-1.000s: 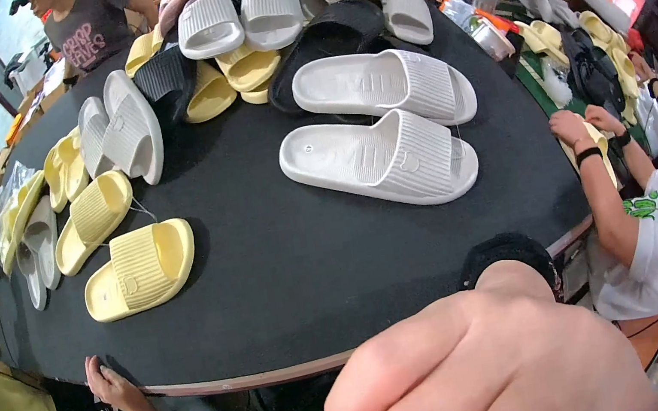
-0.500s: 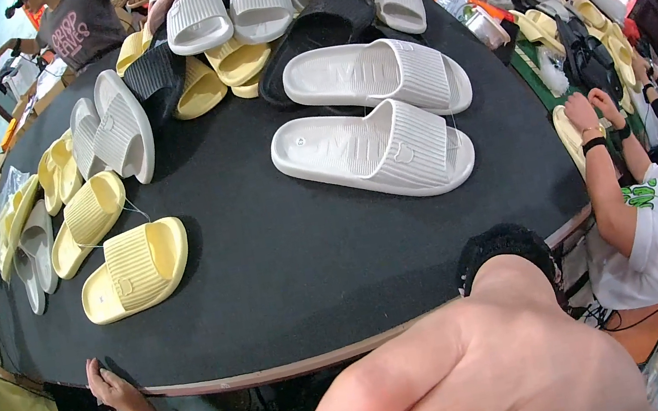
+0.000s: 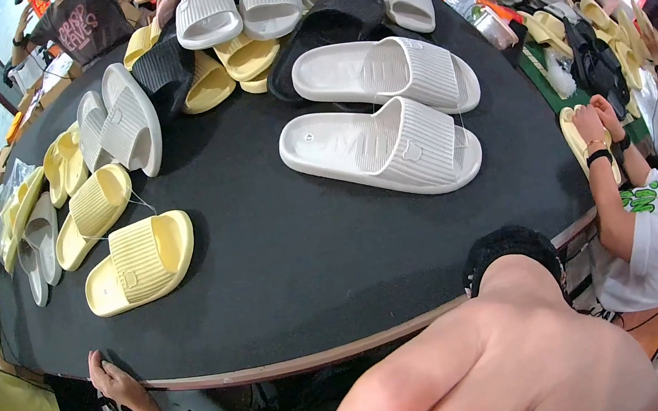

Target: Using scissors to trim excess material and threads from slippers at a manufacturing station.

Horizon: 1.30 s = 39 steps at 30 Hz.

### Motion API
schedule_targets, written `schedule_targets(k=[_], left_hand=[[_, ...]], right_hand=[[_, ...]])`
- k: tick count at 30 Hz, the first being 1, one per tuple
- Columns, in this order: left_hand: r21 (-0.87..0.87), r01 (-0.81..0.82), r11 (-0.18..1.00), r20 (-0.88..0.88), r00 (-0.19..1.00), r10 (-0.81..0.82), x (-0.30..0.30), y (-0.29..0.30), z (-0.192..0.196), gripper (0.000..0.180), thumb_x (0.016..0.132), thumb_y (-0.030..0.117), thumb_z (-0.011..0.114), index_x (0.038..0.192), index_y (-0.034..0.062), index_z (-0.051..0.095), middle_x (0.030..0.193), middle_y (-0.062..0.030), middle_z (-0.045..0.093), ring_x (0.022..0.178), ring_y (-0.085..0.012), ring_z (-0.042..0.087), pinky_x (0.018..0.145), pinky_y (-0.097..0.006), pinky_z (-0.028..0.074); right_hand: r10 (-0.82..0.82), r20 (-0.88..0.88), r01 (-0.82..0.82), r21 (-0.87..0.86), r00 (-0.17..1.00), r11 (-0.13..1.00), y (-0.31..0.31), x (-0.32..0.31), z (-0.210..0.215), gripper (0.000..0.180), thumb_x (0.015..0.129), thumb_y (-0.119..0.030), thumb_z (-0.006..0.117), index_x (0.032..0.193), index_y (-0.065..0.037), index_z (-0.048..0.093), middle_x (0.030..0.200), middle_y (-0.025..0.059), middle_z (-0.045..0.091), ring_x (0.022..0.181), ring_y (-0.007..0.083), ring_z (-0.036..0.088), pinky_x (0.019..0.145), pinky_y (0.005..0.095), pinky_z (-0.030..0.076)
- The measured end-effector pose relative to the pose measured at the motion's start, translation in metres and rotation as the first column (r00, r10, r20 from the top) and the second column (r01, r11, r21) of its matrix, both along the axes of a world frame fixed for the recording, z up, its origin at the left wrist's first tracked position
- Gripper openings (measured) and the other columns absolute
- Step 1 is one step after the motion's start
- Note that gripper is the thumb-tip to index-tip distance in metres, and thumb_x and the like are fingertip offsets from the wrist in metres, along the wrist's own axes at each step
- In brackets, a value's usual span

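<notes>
My left hand (image 3: 118,384) rests at the near left edge of the table, fingers extended, with nothing visible in it. Close to the camera, my right hand (image 3: 494,361) looms large at the lower right, its fingers curled and their tips out of view. Whatever it may hold is hidden. A pair of white ribbed slippers lies farther in: the nearer white slipper (image 3: 385,152) and the farther white slipper (image 3: 385,74). Left of them sits a pair of yellow slippers, the nearer yellow slipper (image 3: 143,263) and the other yellow slipper (image 3: 94,214), joined by a thin string.
The black-covered table (image 3: 275,301) has a curved near edge. Piled slippers, including a black slipper (image 3: 331,35) and a grey slipper (image 3: 207,18), stand at the back. At right, a co-worker in a white shirt (image 3: 656,238) handles a yellow slipper (image 3: 577,138). Others sit around.
The whole view has shifted slightly, with the table things a little farther right and up. My right hand appears slightly farther right and lower, still curled. My left hand stays at the edge.
</notes>
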<state>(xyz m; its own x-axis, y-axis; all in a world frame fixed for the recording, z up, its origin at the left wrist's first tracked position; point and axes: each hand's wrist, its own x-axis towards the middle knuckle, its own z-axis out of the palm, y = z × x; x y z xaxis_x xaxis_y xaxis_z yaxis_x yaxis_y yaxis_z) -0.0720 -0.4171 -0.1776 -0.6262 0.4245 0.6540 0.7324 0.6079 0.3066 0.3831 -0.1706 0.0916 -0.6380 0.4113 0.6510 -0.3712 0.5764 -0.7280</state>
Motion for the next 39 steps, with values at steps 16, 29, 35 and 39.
schedule_targets(k=[16, 29, 35, 39], left_hand=[[0.063, 0.029, 0.998, -0.027, 0.999, -0.027, 0.024, 0.014, 0.012, 0.023, 0.084, -0.001, 0.046, 0.104, -0.0028, 0.059, 0.110, -0.0147, 0.060, 0.105, -0.0281, 0.053, 0.095, -0.037, 0.037], [0.144, 0.014, 0.989, -0.030, 0.999, -0.010, 0.036, 0.021, 0.024, 0.022, 0.080, -0.005, 0.048, 0.098, -0.0023, 0.060, 0.106, -0.0154, 0.060, 0.102, -0.0287, 0.054, 0.092, -0.036, 0.040], [0.116, -0.019, 0.993, -0.057, 0.998, 0.026, 0.041, 0.013, 0.028, 0.021, 0.077, -0.004, 0.050, 0.096, -0.0012, 0.059, 0.107, -0.0152, 0.059, 0.107, -0.0316, 0.050, 0.095, -0.041, 0.037], [0.142, -0.012, 0.990, -0.006, 1.000, 0.013, 0.046, 0.022, 0.027, 0.020, 0.079, -0.001, 0.051, 0.098, 0.0002, 0.059, 0.108, -0.0139, 0.059, 0.110, -0.0311, 0.049, 0.097, -0.041, 0.034]], right_hand=[[0.331, -0.078, -0.310, 0.207, 0.940, 0.928, -0.009, -0.009, -0.012, 0.009, 0.082, -0.005, 0.058, 0.090, -0.006, 0.058, 0.078, 0.0150, 0.059, 0.064, 0.0240, 0.054, 0.061, 0.0371, 0.045], [0.503, 0.012, -0.480, 0.322, 0.864, 0.816, 0.008, -0.017, -0.008, 0.021, 0.082, -0.001, 0.056, 0.102, -0.007, 0.053, 0.078, 0.0153, 0.059, 0.062, 0.0237, 0.054, 0.063, 0.0375, 0.046], [0.328, -0.025, -0.320, 0.169, 0.944, 0.932, -0.007, -0.014, -0.009, 0.020, 0.086, -0.001, 0.053, 0.106, -0.003, 0.048, 0.081, 0.0141, 0.057, 0.062, 0.0185, 0.055, 0.065, 0.0388, 0.046], [0.236, -0.082, -0.221, 0.159, 0.968, 0.962, -0.017, -0.013, -0.010, 0.018, 0.086, -0.003, 0.055, 0.104, -0.003, 0.049, 0.078, 0.0141, 0.057, 0.059, 0.0177, 0.055, 0.064, 0.0378, 0.046]])
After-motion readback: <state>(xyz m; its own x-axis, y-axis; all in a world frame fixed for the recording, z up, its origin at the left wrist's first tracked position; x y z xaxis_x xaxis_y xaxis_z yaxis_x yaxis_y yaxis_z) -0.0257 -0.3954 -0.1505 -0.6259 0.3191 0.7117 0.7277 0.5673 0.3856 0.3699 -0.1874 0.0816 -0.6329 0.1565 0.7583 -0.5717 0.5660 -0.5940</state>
